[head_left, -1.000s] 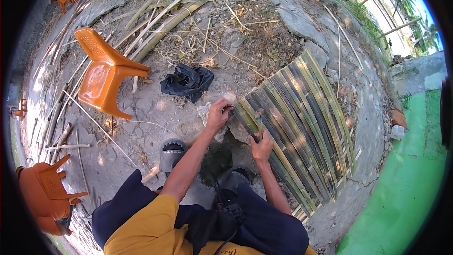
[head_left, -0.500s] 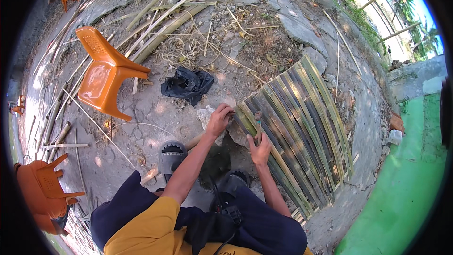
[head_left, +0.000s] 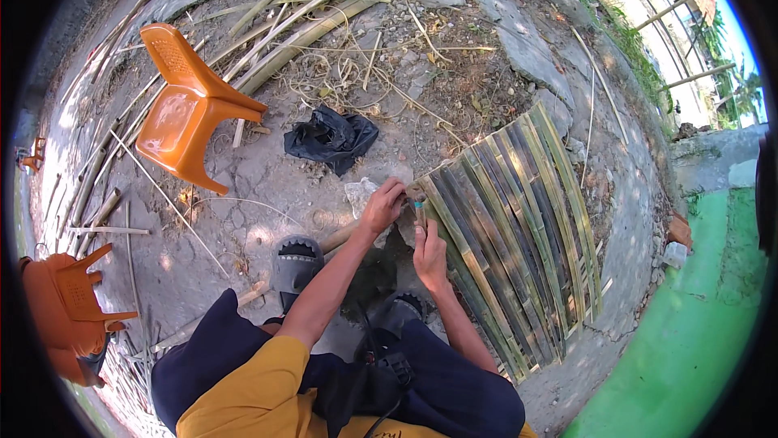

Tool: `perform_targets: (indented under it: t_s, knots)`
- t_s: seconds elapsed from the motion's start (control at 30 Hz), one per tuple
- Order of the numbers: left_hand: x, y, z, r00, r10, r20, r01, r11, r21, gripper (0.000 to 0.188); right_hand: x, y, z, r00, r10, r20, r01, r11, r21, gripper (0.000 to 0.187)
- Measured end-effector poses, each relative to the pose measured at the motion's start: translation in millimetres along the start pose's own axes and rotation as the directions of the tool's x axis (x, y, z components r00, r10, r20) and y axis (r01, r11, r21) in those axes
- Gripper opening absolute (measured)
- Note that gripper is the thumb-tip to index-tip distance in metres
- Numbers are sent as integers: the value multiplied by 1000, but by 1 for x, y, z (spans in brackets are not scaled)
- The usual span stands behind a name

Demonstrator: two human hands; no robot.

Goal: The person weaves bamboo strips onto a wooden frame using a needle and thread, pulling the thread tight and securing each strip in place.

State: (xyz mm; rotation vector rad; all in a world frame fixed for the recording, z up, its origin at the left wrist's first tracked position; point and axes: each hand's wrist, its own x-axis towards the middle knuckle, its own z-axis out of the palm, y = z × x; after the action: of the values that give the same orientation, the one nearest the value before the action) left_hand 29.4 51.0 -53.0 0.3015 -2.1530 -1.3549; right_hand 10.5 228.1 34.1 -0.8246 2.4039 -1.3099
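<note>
A panel of split bamboo strips (head_left: 504, 223) lies on the ground to my right, its slats side by side over crosspieces. My left hand (head_left: 383, 206) is closed at the panel's near-left edge, fingertips pinched; what they hold, if anything, is hidden. My right hand (head_left: 430, 257) is wrapped round the wooden handle of a hammer (head_left: 420, 213) with a blue-green band below its head. The hammer head is right beside my left fingertips, over the edge of the panel; I cannot tell whether it touches.
A crumpled black plastic bag (head_left: 331, 140) lies ahead, with an orange plastic chair (head_left: 182, 118) to its left. Bamboo poles (head_left: 304, 37) and shavings litter the far ground. At the left sits a person in orange (head_left: 57, 320). A green-painted surface (head_left: 673, 333) borders the right.
My right hand has swung the hammer left, bringing its head from over the slats to beside my left fingertips. My left hand stays at the panel's edge. The view has shifted slightly.
</note>
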Motion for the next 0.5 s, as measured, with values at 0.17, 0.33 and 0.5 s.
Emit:
perform_targets:
  t_s: [0.17, 0.33, 0.5]
  knots:
    - [-1, -1, -1, 1000, -8, 17, 8, 1000, 8, 18, -2, -3, -1, 993, 113, 31, -111, 991, -77, 23]
    - [0, 5, -2, 1000, 1, 23, -1, 1000, 29, 17, -1, -3, -3, 997, 77, 15, -75, 992, -98, 21]
    - [1, 8, -3, 999, -33, 30, 32, 999, 26, 16, -1, -3, -3, 998, 60, -6, -60, 994, -94, 20]
